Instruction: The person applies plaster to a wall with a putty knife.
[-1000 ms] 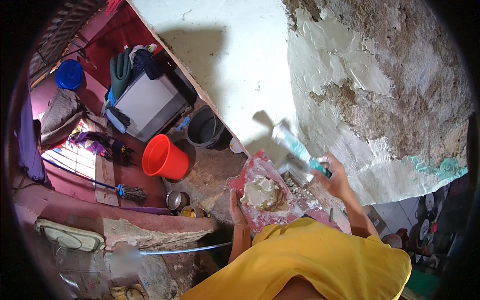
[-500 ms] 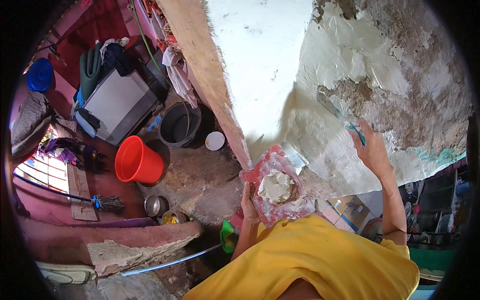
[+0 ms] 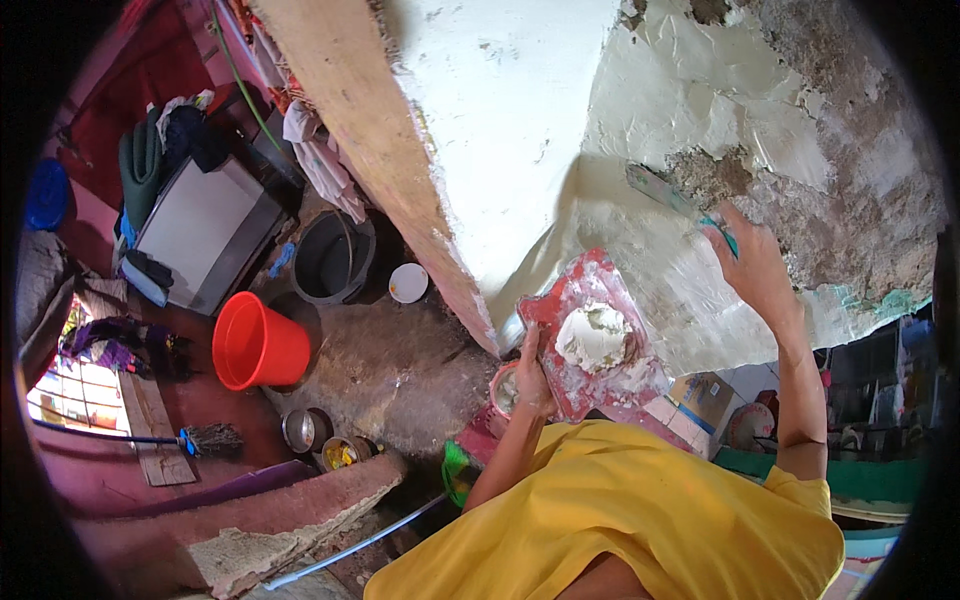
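My right hand (image 3: 757, 265) is closed round the green handle of a putty knife (image 3: 662, 189). The knife's blade lies against the wall (image 3: 690, 240), at the border between smooth whitish putty and rough grey-brown patches. In front of my chest, my left hand (image 3: 535, 380) grips the left edge of a red, putty-smeared board (image 3: 573, 288). A thick mound of white putty (image 3: 593, 338) sits on the board, which is close to the wall's lower part. How my left fingers wrap beneath the board is hidden.
Left of the wall corner, a red bucket (image 3: 262, 342), a black tub (image 3: 335, 262), a white lid (image 3: 408, 283) and metal pots (image 3: 305, 430) stand on the floor. A broom (image 3: 205, 440) lies at the left. A cardboard box (image 3: 702, 402) is below the wall at right.
The board and my left hand have shifted right along the wall, uncovering a small container beside my left wrist. The view has turned slightly. My right hand keeps the knife near the same wall patch.
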